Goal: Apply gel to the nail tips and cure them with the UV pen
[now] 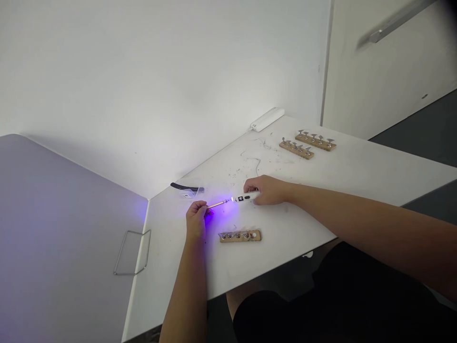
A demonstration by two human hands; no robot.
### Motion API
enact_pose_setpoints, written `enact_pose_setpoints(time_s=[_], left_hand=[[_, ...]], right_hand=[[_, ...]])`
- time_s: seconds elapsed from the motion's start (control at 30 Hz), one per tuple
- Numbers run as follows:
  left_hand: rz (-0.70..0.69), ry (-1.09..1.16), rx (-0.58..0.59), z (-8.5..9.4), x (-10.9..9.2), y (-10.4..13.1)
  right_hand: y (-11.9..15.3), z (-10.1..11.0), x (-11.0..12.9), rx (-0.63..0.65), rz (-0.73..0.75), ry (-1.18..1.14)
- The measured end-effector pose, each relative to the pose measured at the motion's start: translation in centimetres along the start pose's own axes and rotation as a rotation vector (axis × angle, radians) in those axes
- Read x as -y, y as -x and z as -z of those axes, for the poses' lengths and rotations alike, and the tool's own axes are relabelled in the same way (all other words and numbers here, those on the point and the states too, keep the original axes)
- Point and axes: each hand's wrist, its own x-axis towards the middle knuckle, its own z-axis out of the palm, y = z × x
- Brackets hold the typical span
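Observation:
My left hand [196,218] is closed on a thin pinkish rod [216,205], which points right. At the rod's right end is a small tip, too small to make out. My right hand [264,189] grips a white handheld lamp [246,197] with a small dark display. The lamp's lit end faces the rod's tip, close to it, and throws violet light on the table and my left fingers. Just below the hands lies a wooden strip [233,237] with several small metal-based pieces standing in it and a round hole at its right end.
Two more wooden strips [297,150] [316,141] with small pieces stand at the back right. A black-handled tool [187,187] and clear packet [188,194] lie left of centre. A white bar [267,119] rests by the wall; a wire rack [132,252] is at left.

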Motion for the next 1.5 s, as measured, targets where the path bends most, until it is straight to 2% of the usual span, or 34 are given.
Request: enact_pose_setpoints(time_s=[0.27, 0.53, 0.8, 1.1, 1.3, 1.5], left_hand=[[-0.002, 0.003, 0.03, -0.1, -0.3, 0.1], [-0.008, -0.021, 0.026, 0.0, 0.0, 0.0], [-0.02, -0.06, 0.004, -0.2, -0.6, 0.3], [-0.023, 0.001, 0.027, 0.0, -0.3, 0.2], [0.014, 0.13, 0.011, -0.2, -1.0, 0.5], [0.006, 0.112, 0.009, -0.2, -1.0, 0.4]], right_hand=[[0.0, 0.0, 0.1, -0.001, -0.005, -0.003], [0.1, 0.1, 0.2, -0.01, -0.009, 0.005], [0.2, 0.0, 0.1, -0.005, 0.007, -0.046], [0.3, -0.4, 0.1, 0.036, -0.027, -0.073], [0.0, -0.5, 0.5, 0.048, -0.056, -0.076], [-0.2, -0.7, 0.1, 0.039, -0.05, -0.075]])
